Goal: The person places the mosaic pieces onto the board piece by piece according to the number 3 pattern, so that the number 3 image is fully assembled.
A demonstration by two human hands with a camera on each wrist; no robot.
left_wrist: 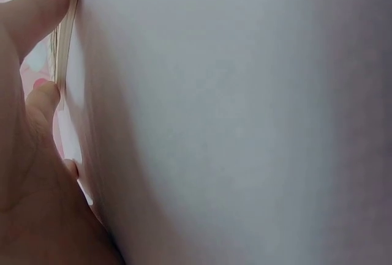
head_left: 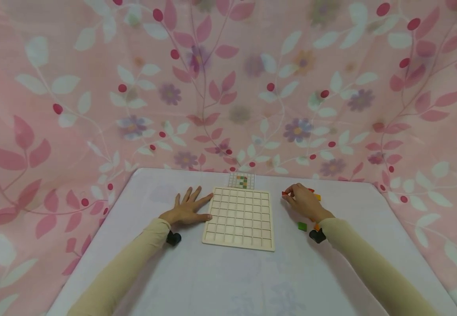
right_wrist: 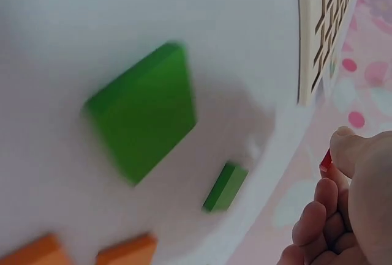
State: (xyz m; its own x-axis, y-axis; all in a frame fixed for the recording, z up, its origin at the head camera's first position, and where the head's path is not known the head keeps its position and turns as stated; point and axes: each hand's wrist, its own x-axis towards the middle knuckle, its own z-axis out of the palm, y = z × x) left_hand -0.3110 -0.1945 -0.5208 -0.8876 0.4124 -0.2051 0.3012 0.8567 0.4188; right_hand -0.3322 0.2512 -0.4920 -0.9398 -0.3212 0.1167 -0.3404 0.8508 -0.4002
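Note:
A pale wooden board (head_left: 238,218) with a grid of square recesses lies on the white-covered table. My left hand (head_left: 186,211) is spread flat on the table, with its thumb and index fingertip at the board's left edge. In the left wrist view two fingers (left_wrist: 43,8) meet the board's side. To the right of the board, my right hand (head_left: 304,202) pinches a small red tile (head_left: 285,193) between thumb and fingers. The red tile (right_wrist: 326,160) shows only partly in the right wrist view, as the thumb covers much of it.
A small card (head_left: 242,180) with a coloured grid pattern lies behind the board. Around my right hand are a green tile (head_left: 302,226), orange tiles (right_wrist: 128,251), a yellow-orange tile (head_left: 318,197) and another red one (head_left: 311,190). A floral curtain (head_left: 236,87) hangs behind the table.

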